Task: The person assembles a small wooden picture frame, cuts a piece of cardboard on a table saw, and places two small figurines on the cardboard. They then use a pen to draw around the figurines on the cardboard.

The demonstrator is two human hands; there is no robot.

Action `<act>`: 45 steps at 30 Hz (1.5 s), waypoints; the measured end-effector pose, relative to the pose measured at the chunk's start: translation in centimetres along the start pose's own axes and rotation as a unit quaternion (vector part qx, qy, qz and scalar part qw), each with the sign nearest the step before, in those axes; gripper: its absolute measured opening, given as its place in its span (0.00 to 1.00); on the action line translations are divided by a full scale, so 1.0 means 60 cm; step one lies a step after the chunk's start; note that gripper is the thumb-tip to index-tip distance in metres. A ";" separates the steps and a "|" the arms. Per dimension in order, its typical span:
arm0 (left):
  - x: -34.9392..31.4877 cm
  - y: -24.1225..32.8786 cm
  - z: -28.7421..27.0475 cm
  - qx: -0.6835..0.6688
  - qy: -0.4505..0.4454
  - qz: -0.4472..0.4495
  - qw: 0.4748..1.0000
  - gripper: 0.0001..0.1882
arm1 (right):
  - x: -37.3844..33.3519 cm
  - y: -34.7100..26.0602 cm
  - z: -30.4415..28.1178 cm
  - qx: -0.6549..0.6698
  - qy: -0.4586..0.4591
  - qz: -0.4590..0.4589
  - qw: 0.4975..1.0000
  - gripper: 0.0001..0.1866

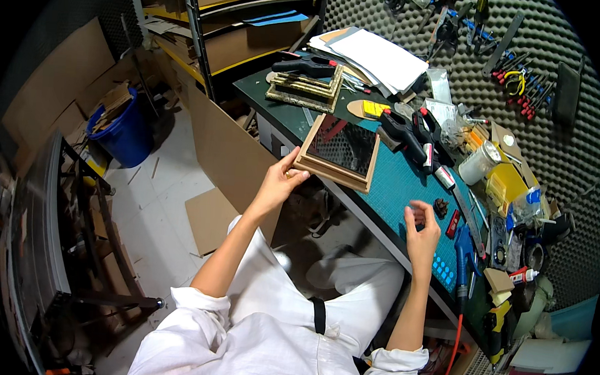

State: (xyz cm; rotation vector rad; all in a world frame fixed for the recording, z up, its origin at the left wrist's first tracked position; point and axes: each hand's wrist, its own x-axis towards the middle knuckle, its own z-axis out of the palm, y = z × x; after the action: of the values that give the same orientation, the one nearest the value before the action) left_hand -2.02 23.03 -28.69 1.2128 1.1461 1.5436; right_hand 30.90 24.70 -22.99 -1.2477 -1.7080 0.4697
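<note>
A wooden picture frame [300,162] with a dark, reflective pane lies at the near edge of the workbench, one corner jutting out past it. My left hand [279,184] is closed on its near left corner, with fingers and thumb pinching the rim. Over the front part of the green cutting mat [397,186], my right hand [422,240] is raised with loosely curled fingers held apart, and nothing shows in it. Closest to it are a small dark brown lump [440,208] and a red-handled tool [454,224].
Black spring clamps [405,135] lie right of the frame. Behind it sit gold frame mouldings [306,88] and stacked white sheets [380,58]. A blue glue gun [464,256], a jar [478,164] and clutter crowd the right side. A blue bin [121,132] stands on the floor.
</note>
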 end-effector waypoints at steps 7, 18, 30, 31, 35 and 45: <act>0.009 -0.001 -0.011 0.102 0.035 0.009 0.994 0.35 | 0.012 -0.025 0.044 -0.147 -0.076 -0.169 0.972 0.24; 0.007 0.019 -0.001 0.139 0.037 0.023 0.989 0.32 | 0.017 -0.031 0.110 -0.150 -0.086 -0.150 0.973 0.25; 0.006 0.001 -0.004 0.172 0.036 0.073 0.982 0.29 | 0.019 -0.031 0.109 -0.159 -0.088 -0.157 0.971 0.24; 0.005 0.001 -0.004 0.175 0.037 0.074 0.981 0.29 | 0.019 -0.031 0.110 -0.159 -0.087 -0.158 0.971 0.24; 0.002 0.006 -0.004 0.226 0.037 0.072 0.971 0.30 | 0.017 -0.033 0.109 -0.163 -0.085 -0.156 0.971 0.24; 0.016 0.052 0.015 0.262 0.051 0.107 0.958 0.34 | 0.046 -0.028 0.112 0.002 -0.061 -0.084 0.995 0.26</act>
State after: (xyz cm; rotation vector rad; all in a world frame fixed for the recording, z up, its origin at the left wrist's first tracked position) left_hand -1.54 23.38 -25.36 1.6633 1.6030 1.5199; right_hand 24.20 27.89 -23.77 -1.0807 -1.8968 0.4560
